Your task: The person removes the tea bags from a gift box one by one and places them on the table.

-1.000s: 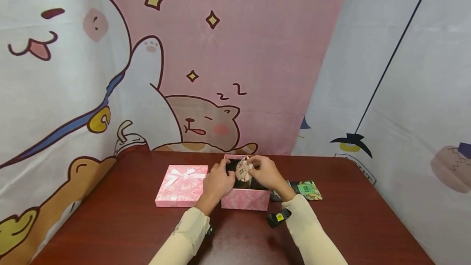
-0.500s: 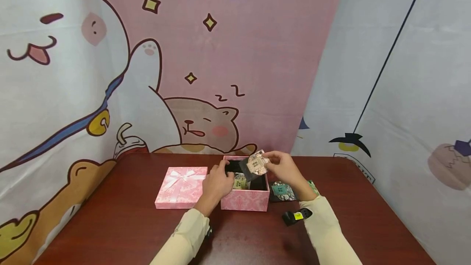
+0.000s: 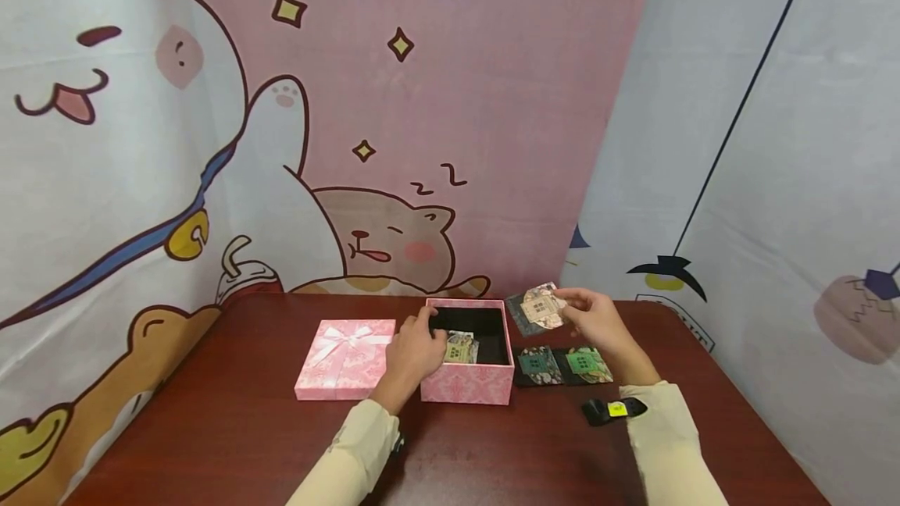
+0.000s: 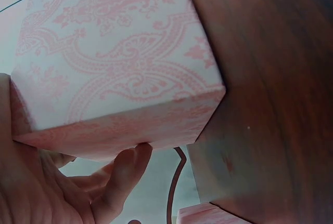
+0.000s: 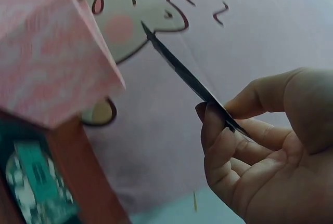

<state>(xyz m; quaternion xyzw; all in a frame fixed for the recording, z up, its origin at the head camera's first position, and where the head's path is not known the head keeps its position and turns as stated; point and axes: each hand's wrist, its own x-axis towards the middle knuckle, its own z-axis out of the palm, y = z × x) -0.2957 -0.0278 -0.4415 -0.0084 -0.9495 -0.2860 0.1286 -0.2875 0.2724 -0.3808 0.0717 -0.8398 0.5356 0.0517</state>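
My right hand (image 3: 601, 326) pinches a flat, dark packet (image 3: 540, 308) with a beige label by its right side. It hangs in the air just right of the pink box (image 3: 467, 383). In the right wrist view the packet (image 5: 182, 73) appears edge-on, between thumb and fingers. My left hand (image 3: 416, 350) holds the box's left wall at the rim; in the left wrist view its fingers (image 4: 136, 159) touch the outer side. Inside the black-lined box lies a packet with a yellow-green label (image 3: 460, 347), partly covered by the left hand and front wall.
A packet with a teal label (image 3: 537, 364) and one with a green label (image 3: 589, 365) lie side by side on the table, right of the box. Left of it sits the pink lid (image 3: 346, 361) with a bow. A printed cloth (image 3: 520, 139) hangs behind the table.
The beige-labelled packet has come up out of the box and moved right in my right hand. This uncovered the yellow-green packet. My left hand stays on the box.
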